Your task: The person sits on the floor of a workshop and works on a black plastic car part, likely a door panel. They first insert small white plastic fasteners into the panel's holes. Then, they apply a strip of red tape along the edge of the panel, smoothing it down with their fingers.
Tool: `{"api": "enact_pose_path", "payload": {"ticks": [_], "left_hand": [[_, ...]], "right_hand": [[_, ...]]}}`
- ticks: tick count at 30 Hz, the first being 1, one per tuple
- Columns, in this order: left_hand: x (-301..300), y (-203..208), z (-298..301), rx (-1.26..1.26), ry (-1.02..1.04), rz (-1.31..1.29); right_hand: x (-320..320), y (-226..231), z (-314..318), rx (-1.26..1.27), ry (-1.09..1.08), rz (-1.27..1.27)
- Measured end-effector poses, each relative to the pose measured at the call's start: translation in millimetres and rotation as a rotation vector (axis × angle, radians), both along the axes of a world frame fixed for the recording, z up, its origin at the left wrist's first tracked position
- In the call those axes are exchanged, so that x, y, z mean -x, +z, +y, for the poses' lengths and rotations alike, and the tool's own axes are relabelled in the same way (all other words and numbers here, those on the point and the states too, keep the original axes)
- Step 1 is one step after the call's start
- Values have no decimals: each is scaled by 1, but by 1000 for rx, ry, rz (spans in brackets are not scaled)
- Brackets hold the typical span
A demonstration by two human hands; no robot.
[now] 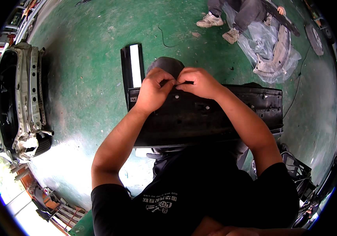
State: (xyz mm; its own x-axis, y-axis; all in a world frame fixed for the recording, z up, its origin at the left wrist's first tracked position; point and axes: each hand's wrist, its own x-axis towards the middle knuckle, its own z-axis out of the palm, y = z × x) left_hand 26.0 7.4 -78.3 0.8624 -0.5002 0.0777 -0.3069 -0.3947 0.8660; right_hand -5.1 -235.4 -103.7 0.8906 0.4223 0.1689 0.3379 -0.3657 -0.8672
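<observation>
Across my lap lies a long black plastic trim panel point(215, 126) with ribs and slots along its far edge. White clips point(207, 107) sit on its face. My left hand point(154, 89) and my right hand point(197, 82) meet above the panel's far edge, left of its middle. Thumb and forefinger of each hand are pinched together, tips almost touching. Whatever is between them is too small to make out. My knee point(165, 64) in dark cloth shows just beyond the hands.
A black strip with a white band point(136, 65) stands out beyond the panel's left end. A stripped car body section point(33, 90) is at far left. At upper right, a person's shoe point(209, 20) is near clear plastic sheeting point(260, 41) around a curved part. A tyre point(314, 39) lies beyond.
</observation>
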Motion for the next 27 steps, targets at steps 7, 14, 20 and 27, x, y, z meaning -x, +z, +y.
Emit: {"api": "enact_pose_path", "payload": {"ticks": [7, 14, 20, 27], "left_hand": [[0, 12, 11, -78, -61, 7], [1, 7, 22, -76, -121, -31], [-1, 3, 19, -109, -116, -14], [-2, 0, 16, -164, -95, 19]], "right_hand": [[-5, 7, 9, 129, 70, -347], [-10, 2, 16, 285, 121, -351], [-5, -3, 21, 125, 11, -182], [-2, -2, 28, -86, -171, -25]]}}
